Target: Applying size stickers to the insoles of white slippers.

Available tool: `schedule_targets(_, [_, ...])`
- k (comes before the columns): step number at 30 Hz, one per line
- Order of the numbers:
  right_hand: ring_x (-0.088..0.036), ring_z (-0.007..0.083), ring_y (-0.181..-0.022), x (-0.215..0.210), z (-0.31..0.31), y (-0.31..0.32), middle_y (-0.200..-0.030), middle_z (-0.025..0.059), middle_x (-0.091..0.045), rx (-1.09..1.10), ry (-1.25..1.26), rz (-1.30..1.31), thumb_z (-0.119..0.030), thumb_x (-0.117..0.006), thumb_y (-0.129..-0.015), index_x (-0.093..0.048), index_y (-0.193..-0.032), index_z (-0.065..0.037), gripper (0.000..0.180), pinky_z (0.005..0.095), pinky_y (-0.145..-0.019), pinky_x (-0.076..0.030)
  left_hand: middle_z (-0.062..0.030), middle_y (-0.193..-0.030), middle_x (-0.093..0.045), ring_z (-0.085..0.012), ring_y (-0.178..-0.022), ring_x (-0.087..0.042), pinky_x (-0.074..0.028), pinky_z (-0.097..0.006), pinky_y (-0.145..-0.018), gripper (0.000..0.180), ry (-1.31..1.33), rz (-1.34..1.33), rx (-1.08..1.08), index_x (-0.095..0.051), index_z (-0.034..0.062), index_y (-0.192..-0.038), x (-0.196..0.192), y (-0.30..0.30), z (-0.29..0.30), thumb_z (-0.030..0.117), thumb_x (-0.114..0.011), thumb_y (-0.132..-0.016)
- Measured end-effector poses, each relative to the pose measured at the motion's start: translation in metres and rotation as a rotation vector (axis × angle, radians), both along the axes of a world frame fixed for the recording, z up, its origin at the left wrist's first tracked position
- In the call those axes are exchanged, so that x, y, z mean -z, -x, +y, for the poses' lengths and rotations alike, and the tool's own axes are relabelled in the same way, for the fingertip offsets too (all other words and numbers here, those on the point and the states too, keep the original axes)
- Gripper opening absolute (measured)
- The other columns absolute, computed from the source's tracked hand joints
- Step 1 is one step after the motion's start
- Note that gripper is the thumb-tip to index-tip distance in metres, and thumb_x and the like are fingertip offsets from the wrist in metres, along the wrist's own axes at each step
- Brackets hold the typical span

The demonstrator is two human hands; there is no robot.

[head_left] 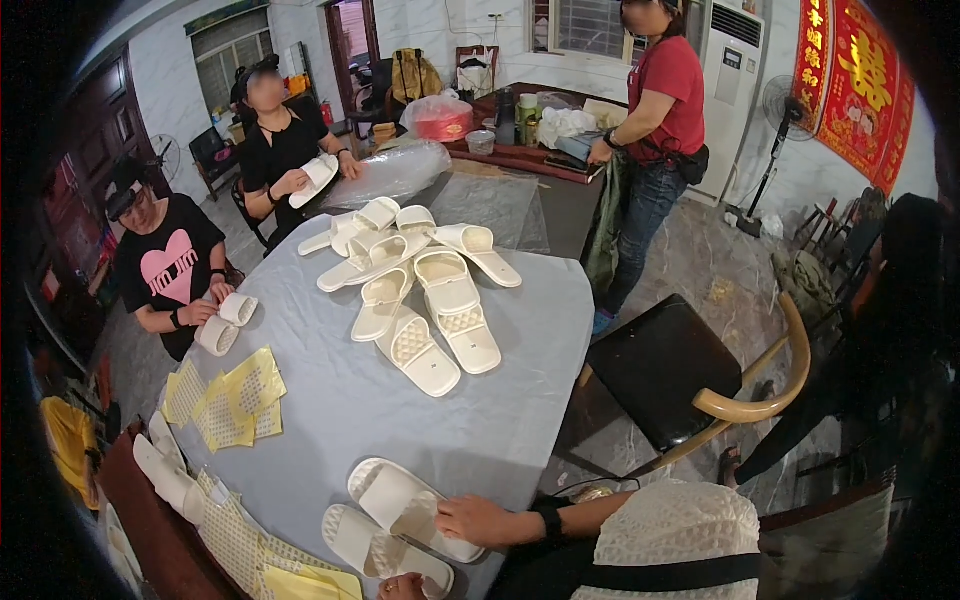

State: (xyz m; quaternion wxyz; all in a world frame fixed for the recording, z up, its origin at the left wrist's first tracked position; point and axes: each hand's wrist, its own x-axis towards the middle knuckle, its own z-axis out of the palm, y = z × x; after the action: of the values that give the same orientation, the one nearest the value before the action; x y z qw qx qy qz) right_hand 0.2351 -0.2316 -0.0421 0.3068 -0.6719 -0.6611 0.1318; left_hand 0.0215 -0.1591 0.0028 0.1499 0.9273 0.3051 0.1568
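Note:
Two white slippers lie side by side at the near edge of the grey-blue table (pixel 330 400). My right hand (pixel 475 520), with a black wristband, reaches in from the right and grips the toe end of the upper slipper (pixel 400 500). Only a bit of my left hand (pixel 400 588) shows at the bottom edge. It touches the end of the lower slipper (pixel 370 548), and its fingers are hidden. A white mesh garment (pixel 680 530) with a black strap lies along my right forearm.
A pile of white slippers (pixel 420 290) sits mid-table. Yellow perforated sheets (pixel 225 395) lie at the left, with more at the near corner (pixel 250 550). Two seated people in black each hold slippers. A person in red stands at the far table. A wooden chair (pixel 680 370) stands to the right.

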Motion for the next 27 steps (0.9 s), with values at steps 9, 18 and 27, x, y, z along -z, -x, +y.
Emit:
schedule_targets(9, [-0.052, 0.0264, -0.086, -0.006, 0.0, -0.001, -0.089, 0.0099, -0.047, 0.004, -0.031, 0.012, -0.022, -0.052, -0.084, -0.048, -0.087, -0.008, 0.015, 0.0393, -0.07, -0.042, -0.0138, -0.085, -0.058, -0.0337, -0.084, -0.052, -0.041, -0.044, -0.074, 0.01, 0.028, 0.034, -0.017, -0.059, 0.0054, -0.09, 0.004, -0.002, 0.0, 0.007, -0.054, -0.082])
schedule_targets(18, [-0.052, 0.0244, -0.085, 0.003, 0.0, -0.001, -0.09, 0.0064, -0.047, 0.045, 0.035, 0.002, -0.024, -0.052, -0.085, -0.051, -0.087, -0.011, 0.013, 0.0379, -0.073, -0.041, -0.017, -0.085, -0.055, -0.0371, -0.082, -0.05, -0.041, -0.046, -0.072, 0.017, 0.117, -0.04, 0.016, -0.058, 0.007, -0.098, 0.022, 0.0, 0.012, 0.005, -0.055, -0.081])
schedule_targets(27, [-0.051, 0.0228, -0.086, 0.006, 0.0, -0.004, -0.089, 0.0056, -0.045, 0.006, 0.048, 0.045, -0.025, -0.052, -0.085, -0.05, -0.088, -0.012, 0.014, 0.0377, -0.073, -0.041, -0.0157, -0.092, -0.057, -0.032, -0.087, -0.054, -0.044, -0.041, -0.078, 0.036, 0.84, -0.297, -0.25, -0.054, 0.0036, -0.112, 0.015, -0.006, 0.016, 0.012, -0.065, -0.079])
